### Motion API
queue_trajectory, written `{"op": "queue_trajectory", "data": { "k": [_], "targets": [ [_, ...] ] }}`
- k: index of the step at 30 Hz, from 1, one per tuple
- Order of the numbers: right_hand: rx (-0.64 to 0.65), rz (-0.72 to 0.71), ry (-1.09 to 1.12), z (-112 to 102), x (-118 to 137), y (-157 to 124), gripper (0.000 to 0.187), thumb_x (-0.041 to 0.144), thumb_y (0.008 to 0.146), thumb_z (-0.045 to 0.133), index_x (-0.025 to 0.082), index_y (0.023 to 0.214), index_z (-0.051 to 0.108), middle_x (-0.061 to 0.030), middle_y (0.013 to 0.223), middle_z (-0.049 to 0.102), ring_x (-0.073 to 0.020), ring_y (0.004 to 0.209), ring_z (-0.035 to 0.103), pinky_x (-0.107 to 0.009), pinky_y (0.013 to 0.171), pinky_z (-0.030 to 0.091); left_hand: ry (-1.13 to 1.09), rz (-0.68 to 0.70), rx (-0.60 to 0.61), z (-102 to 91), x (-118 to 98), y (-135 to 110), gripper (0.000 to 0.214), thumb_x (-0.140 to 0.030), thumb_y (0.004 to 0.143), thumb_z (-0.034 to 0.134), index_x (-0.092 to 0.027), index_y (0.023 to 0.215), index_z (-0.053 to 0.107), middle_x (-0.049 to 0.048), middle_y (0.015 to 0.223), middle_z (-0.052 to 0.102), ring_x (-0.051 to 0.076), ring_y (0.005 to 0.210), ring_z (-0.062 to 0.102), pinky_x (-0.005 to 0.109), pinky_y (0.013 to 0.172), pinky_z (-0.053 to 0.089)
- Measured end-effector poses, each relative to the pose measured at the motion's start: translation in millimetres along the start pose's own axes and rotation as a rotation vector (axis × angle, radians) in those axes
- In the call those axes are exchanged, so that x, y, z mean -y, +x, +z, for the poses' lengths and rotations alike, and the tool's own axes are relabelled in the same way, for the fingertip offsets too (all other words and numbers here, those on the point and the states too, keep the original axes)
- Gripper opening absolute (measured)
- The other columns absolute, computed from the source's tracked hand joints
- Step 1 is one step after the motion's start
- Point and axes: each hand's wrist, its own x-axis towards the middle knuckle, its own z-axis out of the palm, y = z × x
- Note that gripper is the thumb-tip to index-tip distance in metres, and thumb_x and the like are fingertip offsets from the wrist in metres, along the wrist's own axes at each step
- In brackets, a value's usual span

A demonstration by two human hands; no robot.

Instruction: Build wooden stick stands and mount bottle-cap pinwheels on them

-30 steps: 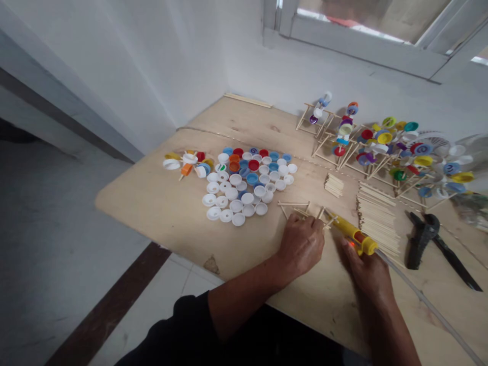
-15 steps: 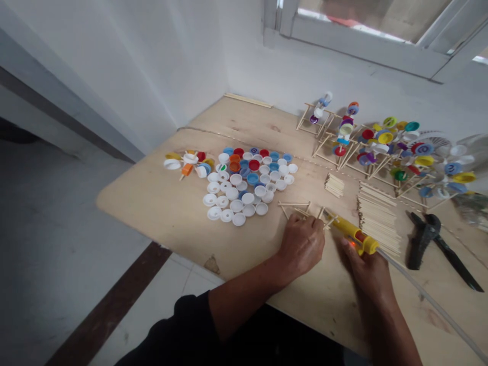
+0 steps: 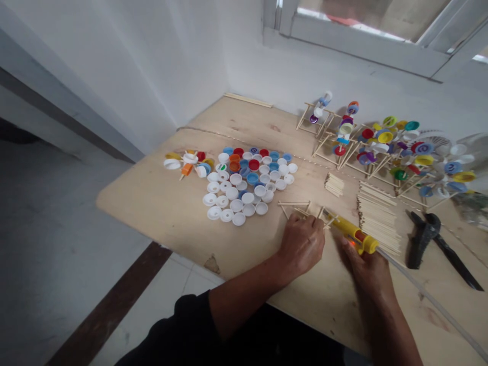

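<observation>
Just beside left grip (image 3: 303,244), glue gun (image 3: 353,235) meets sticks (image 3: 295,205).

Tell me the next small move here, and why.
Probably squeeze a small dab from the glue gun onto the thin sticks at its nozzle. The right hand grips the gun, its tip at the sticks, and the left hand pins those sticks flat on the board.

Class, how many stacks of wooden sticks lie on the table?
2: a small stack beyond the yellow glue gun, a large stack beside the black cutters. Others may be hidden.
</observation>
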Motion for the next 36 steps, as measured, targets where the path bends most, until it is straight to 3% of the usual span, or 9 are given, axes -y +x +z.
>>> {"op": "queue_trajectory", "data": {
  "k": [5, 12, 18, 24, 29, 36],
  "targets": [
    [0.073, 0.024, 0.046, 0.8, -7.9, -1.2, 0.053, 0.058, 0.074, 0.059, 0.014, 0.103, 0.064, -0.0139, 0.100, 0.071, -0.0294, 0.093, 0.066, -0.041, 0.083, 0.050, 0.000, -0.009, -0.003, 0.1, -0.3, 0.4, 0.008, -0.015, 0.085, 0.049, -0.017, 0.079, 0.053, 0.0040, 0.079, 0.064, 0.019, 0.076, 0.060, 0.036, 0.068, 0.038],
    [0.040, 0.016, 0.037, 0.0, -0.2, -1.4, 0.052, 0.057, 0.074, 0.058, 0.012, 0.100, 0.065, -0.0151, 0.095, 0.072, -0.0294, 0.089, 0.067, -0.039, 0.080, 0.051, 0.000, 0.006, -0.006, 1.6, 0.9, -0.4, 0.008, -0.015, 0.085, 0.049, -0.017, 0.079, 0.053, 0.0048, 0.079, 0.064, 0.019, 0.076, 0.059, 0.036, 0.068, 0.037],
    [0.059, -0.005, 0.039, -0.6, 2.6, -0.3, 0.053, 0.056, 0.074, 0.057, 0.012, 0.103, 0.065, -0.0157, 0.101, 0.071, -0.0306, 0.096, 0.065, -0.042, 0.087, 0.049, 0.000, 0.008, -0.017, 2.6, 1.5, -0.5, 0.007, -0.014, 0.084, 0.049, -0.017, 0.080, 0.054, 0.0041, 0.079, 0.063, 0.020, 0.075, 0.059, 0.036, 0.068, 0.038],
    [0.028, -0.018, 0.028, 1.3, 2.9, -0.4, 0.046, 0.054, 0.074, 0.058, 0.014, 0.096, 0.067, -0.0117, 0.090, 0.073, -0.0276, 0.086, 0.068, -0.036, 0.076, 0.053, 0.015, 0.010, -0.003, 1.1, 0.5, -0.3, 0.008, -0.013, 0.084, 0.051, -0.017, 0.078, 0.055, 0.0043, 0.079, 0.063, 0.020, 0.078, 0.059, 0.036, 0.068, 0.038],
    [0.070, -0.056, 0.059, 1.2, 1.0, 0.9, 0.048, 0.053, 0.075, 0.058, 0.014, 0.102, 0.066, -0.0127, 0.098, 0.072, -0.0284, 0.092, 0.066, -0.040, 0.084, 0.050, 0.017, 0.000, -0.005, 0.1, 0.1, 0.0, 0.007, -0.014, 0.085, 0.050, -0.017, 0.080, 0.055, 0.0041, 0.079, 0.064, 0.019, 0.077, 0.060, 0.036, 0.068, 0.038],
    [0.069, -0.003, 0.019, -0.2, 2.9, 1.2, 0.053, 0.059, 0.074, 0.055, 0.014, 0.099, 0.066, -0.0144, 0.098, 0.071, -0.0300, 0.095, 0.065, -0.041, 0.085, 0.049, 0.008, 0.000, -0.005, 1.2, 1.1, 0.5, 0.007, -0.014, 0.084, 0.050, -0.017, 0.080, 0.054, 0.0047, 0.079, 0.064, 0.020, 0.076, 0.059, 0.036, 0.067, 0.038]
  ]
}}
